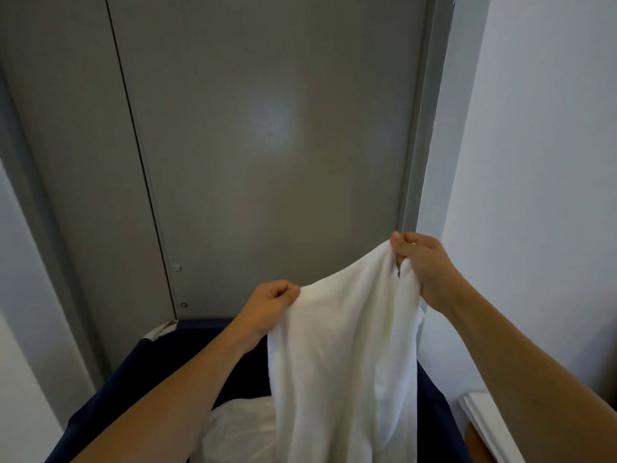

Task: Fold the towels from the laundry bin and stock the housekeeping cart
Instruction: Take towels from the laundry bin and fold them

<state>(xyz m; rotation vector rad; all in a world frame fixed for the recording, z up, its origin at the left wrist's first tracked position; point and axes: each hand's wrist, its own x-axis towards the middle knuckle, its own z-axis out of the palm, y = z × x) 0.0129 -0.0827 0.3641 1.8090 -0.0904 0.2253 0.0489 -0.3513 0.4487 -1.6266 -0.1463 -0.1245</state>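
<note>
A white towel (344, 345) hangs in the air above a dark blue fabric laundry bin (133, 372). My left hand (272, 304) pinches the towel's upper edge at its left end. My right hand (422, 264) grips the same edge higher up, at the right end. The cloth sags between the two hands and drapes down into the bin, its lower end out of sight. More white linen (240, 426) lies inside the bin under my left forearm.
A grey door (267, 145) with a grey frame stands straight ahead behind the bin. A white wall (534, 162) runs along the right. A white skirting board (490, 429) and a strip of brown floor show at the lower right.
</note>
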